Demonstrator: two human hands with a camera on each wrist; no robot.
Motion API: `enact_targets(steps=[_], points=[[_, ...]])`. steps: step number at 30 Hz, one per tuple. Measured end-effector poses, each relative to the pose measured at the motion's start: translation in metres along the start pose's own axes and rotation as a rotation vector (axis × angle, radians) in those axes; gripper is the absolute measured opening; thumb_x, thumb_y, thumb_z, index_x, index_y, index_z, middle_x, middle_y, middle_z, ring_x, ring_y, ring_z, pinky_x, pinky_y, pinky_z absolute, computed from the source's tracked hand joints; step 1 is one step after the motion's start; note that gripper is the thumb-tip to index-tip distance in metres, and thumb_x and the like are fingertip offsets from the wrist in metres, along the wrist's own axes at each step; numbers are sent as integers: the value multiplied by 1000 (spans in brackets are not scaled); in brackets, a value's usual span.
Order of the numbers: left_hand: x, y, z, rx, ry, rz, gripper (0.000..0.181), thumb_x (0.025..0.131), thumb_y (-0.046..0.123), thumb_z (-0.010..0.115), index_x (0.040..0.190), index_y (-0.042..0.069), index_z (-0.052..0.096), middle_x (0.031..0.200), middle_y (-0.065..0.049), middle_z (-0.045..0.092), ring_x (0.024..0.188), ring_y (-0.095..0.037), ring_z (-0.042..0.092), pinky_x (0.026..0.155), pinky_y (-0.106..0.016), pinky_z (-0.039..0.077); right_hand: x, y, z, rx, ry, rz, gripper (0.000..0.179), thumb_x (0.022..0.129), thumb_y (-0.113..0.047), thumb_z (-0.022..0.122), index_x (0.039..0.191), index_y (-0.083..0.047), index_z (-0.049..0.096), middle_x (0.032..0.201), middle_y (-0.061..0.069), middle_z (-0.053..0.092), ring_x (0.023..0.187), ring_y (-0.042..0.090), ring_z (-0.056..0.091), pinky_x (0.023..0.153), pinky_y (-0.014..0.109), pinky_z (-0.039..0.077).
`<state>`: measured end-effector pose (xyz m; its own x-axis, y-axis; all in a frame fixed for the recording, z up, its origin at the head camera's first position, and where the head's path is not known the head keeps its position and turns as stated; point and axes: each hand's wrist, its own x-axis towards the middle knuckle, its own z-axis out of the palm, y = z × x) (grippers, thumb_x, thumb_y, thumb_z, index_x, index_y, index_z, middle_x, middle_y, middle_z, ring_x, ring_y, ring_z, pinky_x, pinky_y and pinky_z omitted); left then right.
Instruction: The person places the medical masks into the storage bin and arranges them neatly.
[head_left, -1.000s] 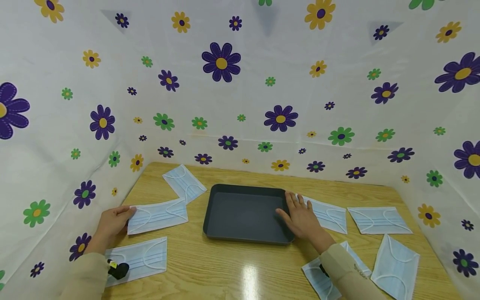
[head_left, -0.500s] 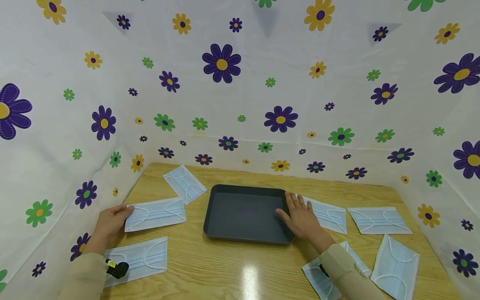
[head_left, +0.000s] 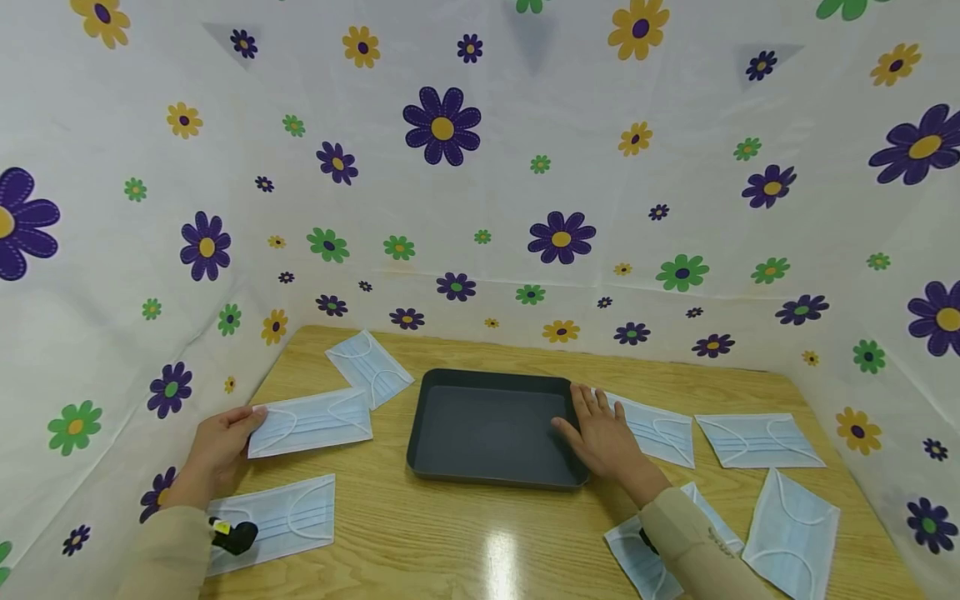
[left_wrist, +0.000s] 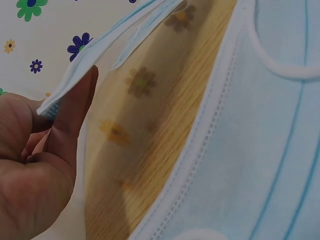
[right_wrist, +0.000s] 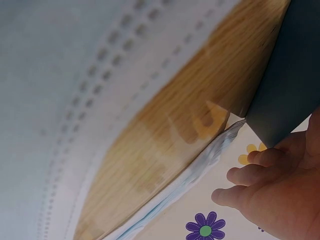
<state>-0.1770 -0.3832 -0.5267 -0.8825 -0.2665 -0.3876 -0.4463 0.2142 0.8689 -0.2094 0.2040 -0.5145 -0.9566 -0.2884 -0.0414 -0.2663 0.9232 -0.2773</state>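
Note:
My left hand [head_left: 222,443] pinches the left end of a pale blue pleated face mask [head_left: 313,423] between thumb and fingers. In the left wrist view this mask [left_wrist: 82,67] tilts up off the wooden table, seen nearly edge-on. My right hand [head_left: 604,433] lies over the right rim of a dark grey rectangular tray [head_left: 487,429], fingers extended and thumb over the inside. The right wrist view has that hand [right_wrist: 285,192] against the tray's dark side wall [right_wrist: 287,75]. Nothing lies in the tray.
Another mask [head_left: 369,367] lies behind the held one, and one [head_left: 296,517] sits under the left forearm. Right of the tray are several more masks, among them a back one [head_left: 660,429] and a front one [head_left: 791,533]. A flowered cloth [head_left: 480,192] encloses the table [head_left: 420,542].
The mask in my left hand has risen off the table and shifted slightly left and away from me. My right hand and the tray have stayed in place.

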Motion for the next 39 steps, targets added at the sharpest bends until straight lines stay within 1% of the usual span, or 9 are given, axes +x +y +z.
enact_targets(steps=[4,7,10,14,17,19,28,35,39], points=[[-1,3,2,-28,-5,1,74,110,40,54,163,-4,29,165,-31,33,89,3,58,78,-15,58,0,0,0,5,-5,0,82,112,-52,42,166,5,18,170,30,25,158,55,20,122,77,16],[-1,6,4,-43,-9,-6,75,109,41,55,164,-3,28,165,-29,33,90,1,58,78,-15,58,0,0,0,9,0,-3,82,112,-52,42,166,5,18,170,31,25,157,55,20,122,77,16],[-1,9,6,-48,-14,-14,77,109,43,56,164,-2,28,160,-27,38,91,-2,59,79,-16,59,0,0,0,7,3,-5,82,112,-52,41,166,5,18,170,31,25,157,55,19,122,77,16],[-2,13,11,-57,-18,-16,78,107,43,59,164,-2,31,141,-15,52,90,-3,60,79,-17,59,0,0,0,0,2,-4,82,112,-53,40,166,5,18,170,30,25,157,55,19,122,77,16],[-3,17,15,-78,-21,-14,77,107,41,61,163,-3,33,127,-5,56,89,-3,61,79,-18,59,0,0,1,-6,1,1,83,112,-54,41,166,4,17,171,30,25,158,55,19,122,77,15],[-4,19,19,-94,-24,-9,76,107,40,62,162,-4,33,123,-2,56,88,-3,61,78,-18,59,0,0,1,-13,-1,3,83,112,-54,40,167,4,17,171,29,25,158,55,19,122,77,14],[-4,27,33,-111,-35,5,75,107,36,63,161,-6,34,127,-5,57,87,-1,62,78,-17,59,0,0,2,-22,-4,8,83,112,-54,40,167,4,17,171,29,24,158,55,18,122,78,14],[-2,31,43,-104,-59,20,74,108,36,61,162,-6,33,142,-14,52,89,0,62,80,-16,59,1,1,2,-12,-7,2,83,112,-54,40,167,4,16,171,29,23,158,55,18,122,78,13],[-3,34,47,-111,-86,31,73,108,34,61,162,-6,32,132,-8,57,88,1,63,79,-16,59,1,1,2,-11,-8,2,83,112,-54,40,167,4,15,171,29,23,158,55,17,123,77,13]])
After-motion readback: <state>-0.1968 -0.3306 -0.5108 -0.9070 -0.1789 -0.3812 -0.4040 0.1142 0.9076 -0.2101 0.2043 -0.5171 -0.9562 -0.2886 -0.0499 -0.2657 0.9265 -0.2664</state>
